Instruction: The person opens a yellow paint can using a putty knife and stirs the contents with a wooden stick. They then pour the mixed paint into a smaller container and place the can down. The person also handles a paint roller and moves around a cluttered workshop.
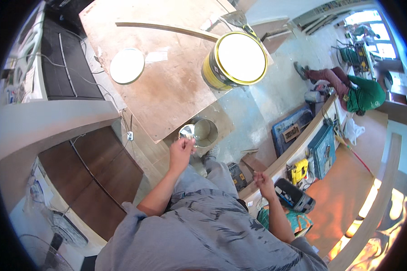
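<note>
My left hand (181, 154) is closed, its fingertips pinched at a small shiny silvery piece (186, 131) whose kind I cannot make out. Right beside it, below the near edge of the wooden board (167, 104), stands an open round metal can (208, 134) with pale inner walls. My right hand (265, 184) hangs apart to the right with curled fingers; anything in them is too small to tell. Farther off, a large yellow and black bucket (214, 74) with a bright white top stands on the board. A round white lid (127, 66) lies flat to its left.
A wooden strip (167, 29) and a broad scraper (235, 19) lie at the board's far side. To my right, a ledge carries a yellow power tool (298, 171), a blue case (322, 151) and a black case (295, 195). A person in green (366, 93) sits beyond.
</note>
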The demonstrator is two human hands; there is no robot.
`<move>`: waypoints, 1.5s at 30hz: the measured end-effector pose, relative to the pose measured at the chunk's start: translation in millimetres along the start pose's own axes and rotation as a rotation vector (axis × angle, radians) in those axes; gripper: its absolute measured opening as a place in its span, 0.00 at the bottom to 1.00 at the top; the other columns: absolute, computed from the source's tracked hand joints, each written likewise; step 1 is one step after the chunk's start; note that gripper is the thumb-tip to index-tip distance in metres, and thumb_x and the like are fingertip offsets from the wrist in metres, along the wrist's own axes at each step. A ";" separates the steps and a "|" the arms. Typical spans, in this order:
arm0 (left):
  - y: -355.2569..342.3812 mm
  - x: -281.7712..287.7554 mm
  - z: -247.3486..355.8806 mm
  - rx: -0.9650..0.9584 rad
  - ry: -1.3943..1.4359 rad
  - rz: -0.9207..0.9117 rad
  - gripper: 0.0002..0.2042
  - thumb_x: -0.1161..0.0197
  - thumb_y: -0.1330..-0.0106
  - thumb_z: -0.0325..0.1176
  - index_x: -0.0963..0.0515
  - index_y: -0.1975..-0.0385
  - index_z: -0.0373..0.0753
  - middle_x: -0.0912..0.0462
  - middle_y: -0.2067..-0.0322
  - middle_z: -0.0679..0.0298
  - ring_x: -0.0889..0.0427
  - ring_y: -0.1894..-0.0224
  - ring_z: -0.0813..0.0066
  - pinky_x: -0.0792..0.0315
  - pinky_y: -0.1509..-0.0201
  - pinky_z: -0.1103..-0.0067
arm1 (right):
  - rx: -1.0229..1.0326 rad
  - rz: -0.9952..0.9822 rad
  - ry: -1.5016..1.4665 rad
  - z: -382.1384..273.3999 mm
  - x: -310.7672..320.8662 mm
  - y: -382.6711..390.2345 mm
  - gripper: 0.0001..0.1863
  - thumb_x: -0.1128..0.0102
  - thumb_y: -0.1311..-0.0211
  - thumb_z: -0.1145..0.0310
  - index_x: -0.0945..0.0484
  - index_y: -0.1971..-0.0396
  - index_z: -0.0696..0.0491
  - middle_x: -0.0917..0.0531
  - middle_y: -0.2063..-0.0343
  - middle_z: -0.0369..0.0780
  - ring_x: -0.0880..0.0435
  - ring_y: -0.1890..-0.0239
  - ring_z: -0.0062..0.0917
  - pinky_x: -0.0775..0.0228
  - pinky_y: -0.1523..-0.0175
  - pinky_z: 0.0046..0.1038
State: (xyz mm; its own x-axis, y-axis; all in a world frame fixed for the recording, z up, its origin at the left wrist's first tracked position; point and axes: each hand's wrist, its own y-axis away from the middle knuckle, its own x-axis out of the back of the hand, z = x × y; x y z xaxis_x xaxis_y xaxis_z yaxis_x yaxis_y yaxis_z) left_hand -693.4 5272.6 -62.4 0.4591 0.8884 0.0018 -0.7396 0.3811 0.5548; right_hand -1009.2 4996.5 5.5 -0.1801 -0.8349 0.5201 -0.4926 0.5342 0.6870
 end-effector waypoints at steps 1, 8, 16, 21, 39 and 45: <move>-6.9 -5.1 22.3 -0.022 0.036 0.004 0.12 0.39 0.27 0.35 0.19 0.66 0.31 0.14 0.73 0.59 0.19 0.75 0.81 0.26 0.68 0.80 | 0.075 0.000 -0.055 -10.7 9.3 -25.8 0.13 0.39 0.40 0.76 0.17 0.55 0.56 0.14 0.70 0.39 0.17 0.71 0.20 0.24 0.65 0.25; -39.3 -55.0 95.1 -0.294 0.178 0.113 0.17 0.36 0.30 0.30 0.25 0.45 0.30 0.14 0.55 0.54 0.15 0.55 0.70 0.23 0.48 0.76 | 0.436 -0.013 0.010 -213.7 77.5 -160.4 0.08 0.37 0.35 0.71 0.17 0.61 0.60 0.19 0.80 0.33 0.20 0.76 0.17 0.28 0.68 0.22; -56.8 -124.8 133.8 -0.370 -0.191 0.335 0.57 0.20 0.47 0.33 0.58 0.23 0.38 0.47 0.25 0.48 0.41 0.26 0.58 0.37 0.27 0.65 | 0.749 -0.197 -0.309 -355.9 82.3 -298.5 0.24 0.54 0.22 0.53 0.19 0.50 0.60 0.15 0.56 0.40 0.18 0.57 0.22 0.27 0.49 0.26; -106.5 -160.3 154.7 -0.436 -0.185 0.500 0.70 0.14 0.59 0.38 0.67 0.23 0.40 0.52 0.25 0.47 0.45 0.24 0.54 0.44 0.23 0.61 | 1.041 -0.097 0.118 -366.0 39.0 -386.9 0.26 0.46 0.28 0.57 0.28 0.38 0.59 0.21 0.41 0.44 0.23 0.40 0.29 0.34 0.34 0.29; -140.8 -138.6 159.9 -0.685 -0.142 0.289 0.72 0.11 0.71 0.37 0.60 0.25 0.47 0.44 0.32 0.53 0.41 0.28 0.54 0.39 0.26 0.59 | 0.783 -0.493 -0.856 -340.4 16.1 -393.4 0.22 0.51 0.25 0.65 0.32 0.36 0.58 0.21 0.45 0.42 0.20 0.45 0.25 0.25 0.41 0.29; -113.2 -149.5 135.8 -0.770 -0.205 0.305 0.72 0.11 0.70 0.42 0.61 0.24 0.43 0.45 0.29 0.53 0.40 0.28 0.54 0.42 0.25 0.60 | 0.600 -0.721 -1.002 -322.3 45.2 -320.2 0.22 0.52 0.25 0.63 0.31 0.37 0.60 0.21 0.44 0.44 0.19 0.45 0.27 0.23 0.43 0.30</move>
State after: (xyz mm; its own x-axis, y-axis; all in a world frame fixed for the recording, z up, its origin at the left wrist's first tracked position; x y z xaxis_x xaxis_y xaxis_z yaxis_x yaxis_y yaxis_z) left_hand -611.5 5061.9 -12.6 0.2107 0.9448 0.2508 -0.9396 0.2665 -0.2148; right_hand -585.2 4830.3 -27.4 -0.1351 -0.7747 -0.6177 -0.9816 0.0200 0.1897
